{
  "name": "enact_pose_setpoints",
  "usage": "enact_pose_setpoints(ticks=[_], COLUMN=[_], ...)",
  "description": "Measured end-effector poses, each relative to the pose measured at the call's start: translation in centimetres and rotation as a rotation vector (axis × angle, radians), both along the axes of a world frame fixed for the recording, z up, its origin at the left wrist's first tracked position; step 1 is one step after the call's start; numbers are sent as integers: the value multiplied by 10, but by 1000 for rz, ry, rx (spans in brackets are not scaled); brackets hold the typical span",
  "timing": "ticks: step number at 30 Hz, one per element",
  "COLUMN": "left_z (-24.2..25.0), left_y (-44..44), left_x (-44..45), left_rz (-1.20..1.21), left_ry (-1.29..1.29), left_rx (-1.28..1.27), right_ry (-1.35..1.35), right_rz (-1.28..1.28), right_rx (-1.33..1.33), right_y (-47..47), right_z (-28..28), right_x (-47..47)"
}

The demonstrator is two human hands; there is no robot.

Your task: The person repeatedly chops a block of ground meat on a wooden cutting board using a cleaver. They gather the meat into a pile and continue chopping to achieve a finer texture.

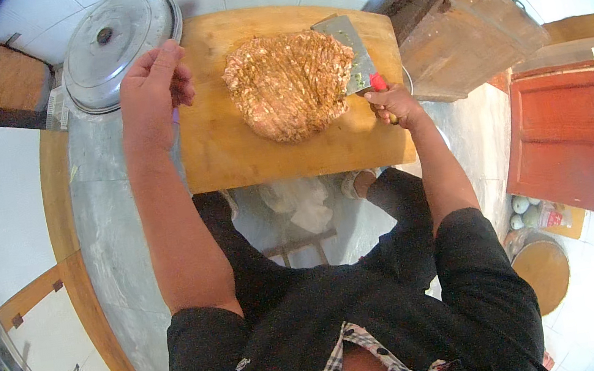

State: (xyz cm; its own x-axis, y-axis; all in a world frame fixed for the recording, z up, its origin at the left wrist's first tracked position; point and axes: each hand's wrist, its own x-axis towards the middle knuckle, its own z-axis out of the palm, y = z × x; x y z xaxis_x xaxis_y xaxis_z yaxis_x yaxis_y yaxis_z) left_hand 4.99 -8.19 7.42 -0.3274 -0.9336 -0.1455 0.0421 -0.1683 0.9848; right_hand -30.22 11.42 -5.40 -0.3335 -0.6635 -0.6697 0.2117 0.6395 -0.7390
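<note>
On a wooden board (299, 159) before me lies a broad, flat mound of minced meat (291, 85). My right hand (394, 104) is closed on the handle of a cleaver (352, 50), whose wide metal blade lies against the right side of the meat. Green bits stick to the blade, and something red sits where it meets the handle. My left hand (160, 79) is raised over the board's left edge, near a round metal lid. Its fingers are curled with the thumb on top; whether anything small is between them cannot be told.
The round metal lid (123, 44) is at the upper left, beside the board. A wooden board or box (482, 37) leans at the upper right. Farther right are a red wooden door (565, 128) and a round stool-like object (544, 275). White cabinets (61, 341) line the left.
</note>
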Motion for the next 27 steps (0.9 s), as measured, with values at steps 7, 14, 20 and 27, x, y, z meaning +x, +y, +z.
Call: enact_pose_setpoints(ticks=[7, 14, 20, 27], left_z=[1, 5, 2, 5], left_y=[4, 5, 3, 3], left_x=[-3, -6, 1, 16], left_rz=[-14, 6, -3, -34], left_ry=[-5, -36, 44, 137], left_rx=[2, 10, 26, -35], right_ry=[199, 961, 1286, 1200], right_rz=[269, 597, 838, 620], right_rx=[-15, -180, 8, -75], right_y=[-34, -43, -28, -4], right_z=[15, 60, 47, 53], right_x=[-10, 35, 114, 159])
